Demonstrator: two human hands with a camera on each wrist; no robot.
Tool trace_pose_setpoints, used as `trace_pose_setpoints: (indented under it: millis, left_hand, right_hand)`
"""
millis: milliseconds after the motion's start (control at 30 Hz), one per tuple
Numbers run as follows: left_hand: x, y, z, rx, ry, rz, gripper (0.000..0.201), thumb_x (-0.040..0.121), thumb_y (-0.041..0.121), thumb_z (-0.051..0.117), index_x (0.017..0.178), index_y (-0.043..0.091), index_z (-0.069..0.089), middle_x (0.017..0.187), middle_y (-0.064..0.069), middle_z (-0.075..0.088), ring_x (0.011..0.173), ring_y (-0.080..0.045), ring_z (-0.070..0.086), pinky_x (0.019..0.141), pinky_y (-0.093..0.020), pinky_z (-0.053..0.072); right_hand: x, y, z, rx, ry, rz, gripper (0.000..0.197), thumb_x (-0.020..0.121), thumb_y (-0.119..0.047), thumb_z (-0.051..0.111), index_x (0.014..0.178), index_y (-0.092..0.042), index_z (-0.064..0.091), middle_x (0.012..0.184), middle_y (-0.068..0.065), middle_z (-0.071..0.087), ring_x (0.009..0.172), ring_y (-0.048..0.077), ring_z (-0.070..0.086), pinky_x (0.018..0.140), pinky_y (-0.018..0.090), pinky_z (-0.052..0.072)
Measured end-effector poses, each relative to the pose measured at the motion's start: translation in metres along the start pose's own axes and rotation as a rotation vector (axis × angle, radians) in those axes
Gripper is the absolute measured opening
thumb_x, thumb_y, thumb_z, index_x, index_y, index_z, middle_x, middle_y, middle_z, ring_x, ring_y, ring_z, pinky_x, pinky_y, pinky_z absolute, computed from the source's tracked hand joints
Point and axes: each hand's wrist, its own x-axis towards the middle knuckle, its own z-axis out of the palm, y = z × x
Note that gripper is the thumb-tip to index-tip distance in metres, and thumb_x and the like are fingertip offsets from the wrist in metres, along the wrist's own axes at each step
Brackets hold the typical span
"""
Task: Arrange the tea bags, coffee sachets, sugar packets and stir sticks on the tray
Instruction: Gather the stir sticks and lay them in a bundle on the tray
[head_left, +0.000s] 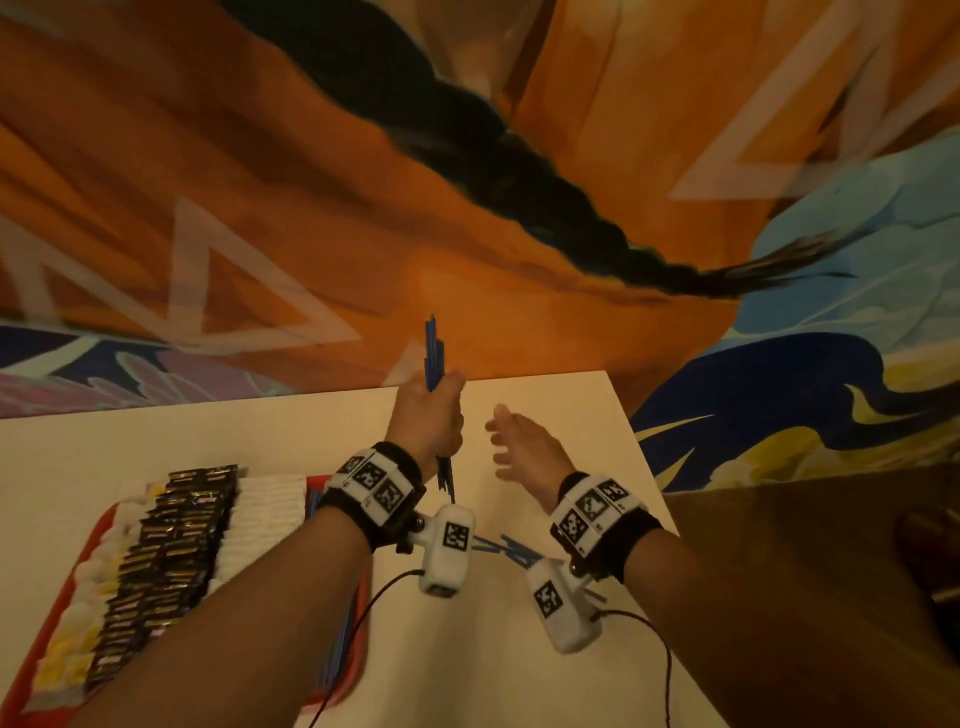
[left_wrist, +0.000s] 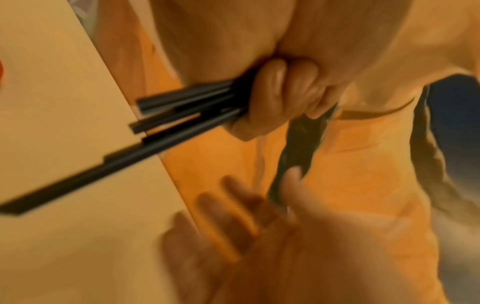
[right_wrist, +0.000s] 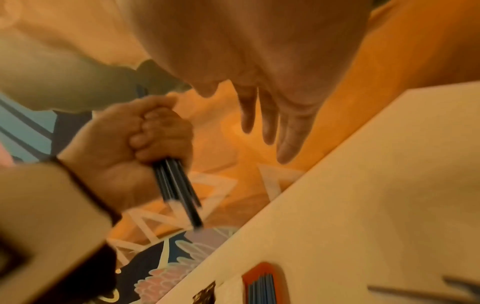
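Red tray packed in rows, a fistful of blue stir sticks held above the table.

The white table (head_left: 545, 649) carries the tray (head_left: 31, 670) at its left, filled with a white packet row (head_left: 262, 512), a dark sachet row (head_left: 166, 566), white-and-yellow packets at the outer edge, probably tea bags, and blue sticks along its right side (right_wrist: 261, 292). The left hand (head_left: 428, 421) is fisted round an upright bundle of stir sticks (head_left: 434, 348). The right hand (head_left: 522, 449) hovers beside it, fingers spread, holding nothing. Loose sticks (head_left: 511, 545) lie on the table near the wrists.
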Motion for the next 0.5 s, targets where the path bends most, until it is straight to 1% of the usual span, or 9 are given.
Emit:
trace_pose_setpoints:
  millis: [67,133,167,233,267,300,333,433,500]
  left_hand:
    - [0.002,0.015,-0.006,-0.048,-0.011,0.035,0.037,0.104,0.026,0.051,0.071,0.019,0.033,0.049,0.004,0.024,0.037,-0.014,0.018,0.038,-0.023,0.019]
    - [0.003,0.028,-0.011,-0.051,-0.020,0.072,0.043,0.104,0.025,0.050,0.065,0.020,0.032,0.046,0.004,0.024,0.036,-0.014,0.018,0.038,-0.022,0.019]
    - [0.003,0.034,-0.012,-0.048,-0.022,0.090,0.046,0.104,0.024,0.049,0.062,0.020,0.031,0.045,0.004,0.023,0.035,-0.013,0.017,0.037,-0.022,0.018]
    - [0.002,0.041,-0.013,-0.045,-0.026,0.113,0.048,0.104,0.023,0.048,0.060,0.020,0.031,0.046,0.004,0.023,0.035,-0.013,0.017,0.037,-0.022,0.018]
    - [0.001,0.044,-0.015,-0.043,-0.027,0.124,0.048,0.104,0.022,0.049,0.059,0.019,0.031,0.047,0.003,0.023,0.035,-0.014,0.017,0.037,-0.022,0.018]
    - [0.000,0.046,-0.016,-0.041,-0.030,0.136,0.047,0.104,0.023,0.049,0.060,0.019,0.032,0.048,0.001,0.024,0.036,-0.014,0.018,0.038,-0.022,0.018]
    - [-0.001,0.047,-0.017,-0.040,-0.034,0.148,0.047,0.104,0.024,0.050,0.060,0.018,0.033,0.050,0.000,0.025,0.036,-0.015,0.019,0.038,-0.023,0.018]
    - [-0.003,0.048,-0.021,-0.034,-0.037,0.187,0.047,0.102,0.028,0.054,0.062,0.018,0.034,0.052,-0.003,0.025,0.039,-0.016,0.021,0.040,-0.024,0.019]
    - [-0.004,0.048,-0.024,-0.031,-0.031,0.210,0.047,0.100,0.032,0.057,0.062,0.018,0.034,0.051,-0.003,0.026,0.038,-0.016,0.022,0.040,-0.024,0.020]
  right_hand:
    - [-0.011,0.001,0.012,0.171,-0.144,0.163,0.052,0.100,-0.056,0.034,0.120,-0.015,0.058,0.123,0.013,0.057,0.104,0.032,0.061,0.094,0.044,0.053]
    - [-0.024,-0.006,0.023,0.323,-0.243,0.237,0.051,0.101,-0.053,0.035,0.118,-0.011,0.058,0.120,0.017,0.057,0.096,0.033,0.062,0.088,0.044,0.054]
    - [-0.029,-0.012,0.028,0.392,-0.273,0.260,0.050,0.102,-0.051,0.035,0.114,-0.010,0.059,0.113,0.017,0.059,0.088,0.031,0.062,0.083,0.043,0.055]
    - [-0.034,-0.023,0.034,0.492,-0.307,0.303,0.052,0.103,-0.050,0.034,0.109,-0.005,0.060,0.095,0.015,0.061,0.073,0.026,0.059,0.066,0.034,0.054]
    - [-0.035,-0.030,0.037,0.534,-0.325,0.313,0.054,0.102,-0.051,0.034,0.108,-0.003,0.059,0.091,0.015,0.060,0.070,0.025,0.058,0.062,0.032,0.051]
    - [-0.035,-0.037,0.038,0.579,-0.344,0.314,0.057,0.102,-0.053,0.034,0.108,-0.002,0.059,0.093,0.017,0.061,0.071,0.026,0.058,0.062,0.032,0.049]
    - [-0.034,-0.043,0.040,0.627,-0.359,0.312,0.059,0.101,-0.054,0.033,0.108,-0.001,0.058,0.095,0.019,0.062,0.073,0.027,0.059,0.065,0.034,0.048]
    - [-0.033,-0.056,0.042,0.710,-0.349,0.302,0.059,0.102,-0.051,0.032,0.109,0.003,0.055,0.097,0.023,0.065,0.081,0.032,0.064,0.076,0.039,0.051]
    - [-0.034,-0.061,0.042,0.733,-0.328,0.288,0.059,0.103,-0.049,0.033,0.110,0.005,0.054,0.109,0.025,0.063,0.090,0.034,0.065,0.083,0.040,0.054]
